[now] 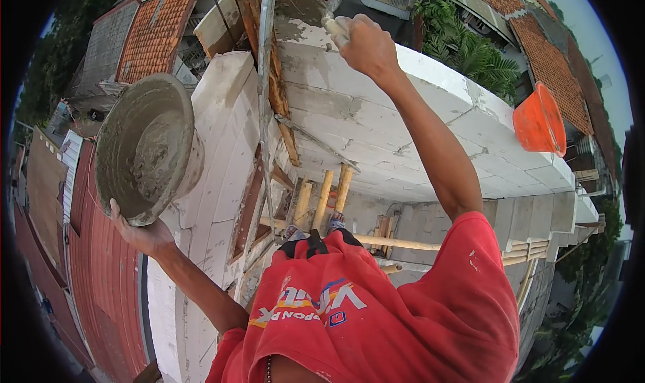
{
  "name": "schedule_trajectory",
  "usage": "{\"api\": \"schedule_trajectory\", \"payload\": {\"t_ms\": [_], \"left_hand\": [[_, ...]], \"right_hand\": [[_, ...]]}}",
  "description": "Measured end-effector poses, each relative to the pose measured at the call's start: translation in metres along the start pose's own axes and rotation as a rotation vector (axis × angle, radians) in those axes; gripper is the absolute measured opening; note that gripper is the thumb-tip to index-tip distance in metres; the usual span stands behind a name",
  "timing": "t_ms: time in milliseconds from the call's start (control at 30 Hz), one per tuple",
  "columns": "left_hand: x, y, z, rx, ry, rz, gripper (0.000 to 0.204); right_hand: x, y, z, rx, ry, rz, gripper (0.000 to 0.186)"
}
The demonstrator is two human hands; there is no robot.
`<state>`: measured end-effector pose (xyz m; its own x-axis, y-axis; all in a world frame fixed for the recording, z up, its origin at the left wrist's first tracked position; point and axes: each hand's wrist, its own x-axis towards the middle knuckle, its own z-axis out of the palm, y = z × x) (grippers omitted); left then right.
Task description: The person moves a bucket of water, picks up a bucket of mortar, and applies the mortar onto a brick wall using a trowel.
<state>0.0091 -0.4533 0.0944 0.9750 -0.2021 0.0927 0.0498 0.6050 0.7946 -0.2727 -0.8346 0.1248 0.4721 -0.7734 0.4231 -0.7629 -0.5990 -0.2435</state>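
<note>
My left hand (141, 234) grips the near rim of a grey, mortar-caked bucket (191, 158), which tilts toward me at the left wall. Wet grey mortar (158, 151) lies inside it. At the far end, my right hand (368, 46) is closed around the pale, smeared handle of what looks like a trowel (334, 28). Its blade is hard to make out against the grey behind. Beside that hand, fresh mortar (299, 13) coats the top of the white block wall (376, 117) near the corner.
An orange bucket (539, 121) stands on the wall top at the right. A metal upright (265, 80) and a wooden post (277, 91) rise at the corner. Bamboo poles (324, 198) cross below, near my feet. Tiled roofs (158, 33) and plants (474, 57) lie beyond the walls.
</note>
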Motion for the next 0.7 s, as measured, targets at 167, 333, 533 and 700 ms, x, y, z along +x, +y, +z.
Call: {"api": "schedule_trajectory", "payload": {"t_ms": [167, 333, 533, 700], "left_hand": [[0.002, -0.002, -0.002, -0.021, -0.014, -0.024, 0.045], [0.004, -0.003, -0.003, -0.034, -0.025, -0.015, 0.043], [0.003, -0.001, 0.003, -0.049, -0.001, -0.051, 0.041], [0.005, -0.003, -0.005, -0.057, -0.02, -0.007, 0.039]], "right_hand": [[0.0, -0.026, 0.018, -0.115, -0.099, -0.101, 0.033], [0.014, -0.01, 0.015, 0.068, -0.171, -0.07, 0.038], [0.001, 0.001, 0.018, 0.131, -0.074, -0.017, 0.035], [-0.017, -0.008, 0.002, 0.273, -0.148, 0.019, 0.04]]}}
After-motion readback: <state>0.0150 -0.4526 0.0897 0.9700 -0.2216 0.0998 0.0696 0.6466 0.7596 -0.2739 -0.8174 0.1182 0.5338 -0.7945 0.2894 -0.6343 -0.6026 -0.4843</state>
